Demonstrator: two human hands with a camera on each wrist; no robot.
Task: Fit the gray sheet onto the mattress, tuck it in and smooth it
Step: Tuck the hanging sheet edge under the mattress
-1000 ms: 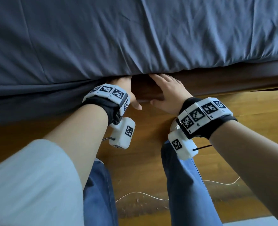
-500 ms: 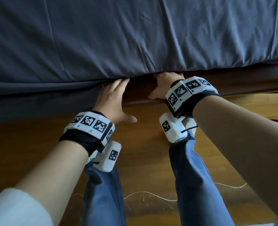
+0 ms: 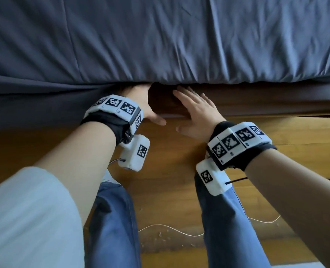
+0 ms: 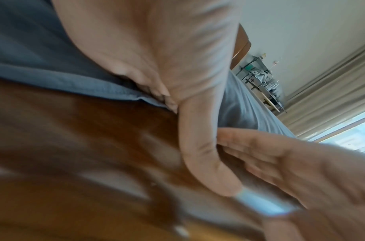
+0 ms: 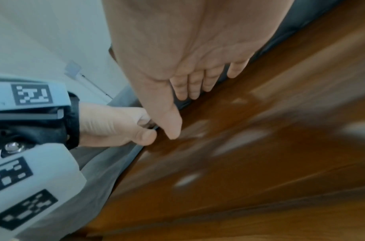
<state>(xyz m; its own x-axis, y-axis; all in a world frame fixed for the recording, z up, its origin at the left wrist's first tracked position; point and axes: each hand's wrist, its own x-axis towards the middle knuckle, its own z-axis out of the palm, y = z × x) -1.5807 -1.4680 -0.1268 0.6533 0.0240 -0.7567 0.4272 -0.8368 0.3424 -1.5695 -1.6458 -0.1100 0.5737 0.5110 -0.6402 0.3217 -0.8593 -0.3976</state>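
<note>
The gray sheet (image 3: 160,45) covers the mattress top and side. On the left a loose part (image 3: 34,105) hangs over the bed frame; on the right its edge disappears under the mattress. My left hand (image 3: 139,101) reaches under the mattress edge, fingers hidden and thumb spread. In the left wrist view its fingers (image 4: 163,96) curl onto the sheet's hem (image 4: 107,88). My right hand (image 3: 197,111) lies flat on the dark wooden bed frame (image 3: 257,101) just right of it. Its fingers (image 5: 194,86) are straight, with their tips at the mattress's lower edge.
I kneel on a wooden floor (image 3: 170,171), my jeans-clad legs (image 3: 112,219) below the hands. A thin white cable (image 3: 170,230) runs across the floor between the knees. The left wrist view shows a curtain (image 4: 332,91) and window far along the bed.
Half a second ago the right hand was pushed under the mattress and the left was drawn back. Now the left is pushed in and the right has pulled out onto the frame.
</note>
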